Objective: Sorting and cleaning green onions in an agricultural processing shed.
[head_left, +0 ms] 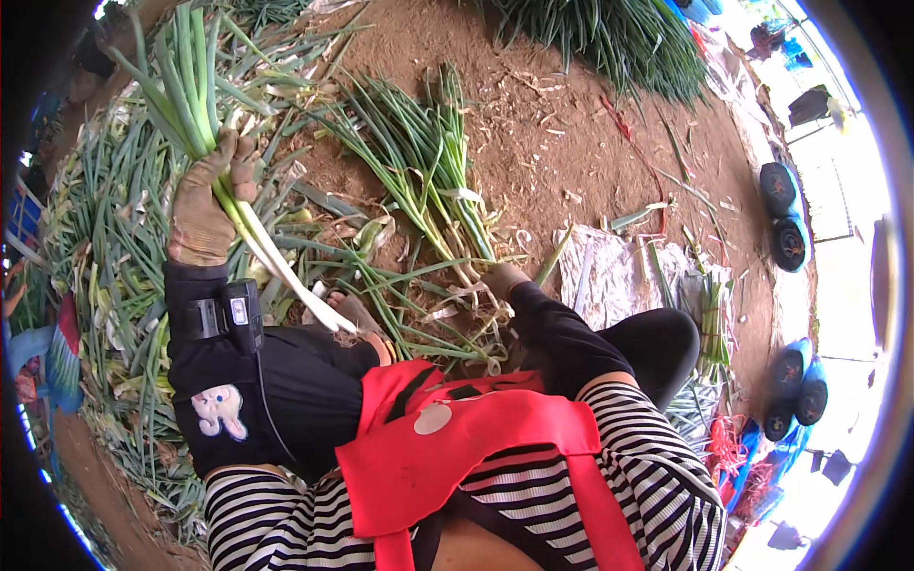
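My left hand (pixel 202 211), in a brown work glove, is closed around green onions (pixel 271 255). Their white root ends point down toward my lap and their green leaves (pixel 186 81) rise above the fist. In front of me, a loose pile of unpeeled green onions (pixel 424 181) lies on the ground with its roots toward me. My right hand (pixel 502 279) reaches down to the root end of that pile, touching or close beside it. Its fingers are mostly hidden, so its grip does not show.
Discarded leaves and peelings (pixel 124 238) cover the ground on the left. A larger heap of green onions (pixel 609 43) lies at the far side. To the right are a pale crumpled sheet (pixel 609 271), an upright-looking bundle of green onions (pixel 714 319) and red string (pixel 728 447). Dark-and-blue rolled bundles (pixel 788 217) stand farther right.
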Motion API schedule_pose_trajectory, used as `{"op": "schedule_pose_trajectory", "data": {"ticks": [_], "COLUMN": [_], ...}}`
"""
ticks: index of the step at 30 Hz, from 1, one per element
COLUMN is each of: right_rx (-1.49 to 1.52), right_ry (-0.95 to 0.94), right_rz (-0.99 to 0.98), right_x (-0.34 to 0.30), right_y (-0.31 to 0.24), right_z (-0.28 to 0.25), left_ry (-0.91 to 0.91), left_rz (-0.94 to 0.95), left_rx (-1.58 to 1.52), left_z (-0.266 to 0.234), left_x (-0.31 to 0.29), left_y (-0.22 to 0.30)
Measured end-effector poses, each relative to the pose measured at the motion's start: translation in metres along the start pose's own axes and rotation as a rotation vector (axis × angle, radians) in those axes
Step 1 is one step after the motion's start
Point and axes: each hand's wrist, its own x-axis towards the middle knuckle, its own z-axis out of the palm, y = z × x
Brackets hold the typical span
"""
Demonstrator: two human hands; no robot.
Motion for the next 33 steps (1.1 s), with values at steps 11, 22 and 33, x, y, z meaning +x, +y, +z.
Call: {"op": "schedule_pose_trajectory", "data": {"ticks": [11,22,33], "right_rx": [0.143,0.353,1.506], "right_ry": [0.324,0.099,-0.351], "right_rz": [0.123,-0.199,-0.759], "right_x": [0.044,0.036,0.01], "right_y": [-0.068,-0.081,-0.088], "right_z": [0.023,0.001,-0.121], "left_ry": [-0.081,0.023,0.12], "left_rz": [0.02,0.007,0.102], "left_rx": [-0.017,-0.041,0.074], "left_z": [0.022,0.023,0.046], "left_x": [0.004,-0.005,0.013], "left_y": [0.005,-0.006,-0.021]}}
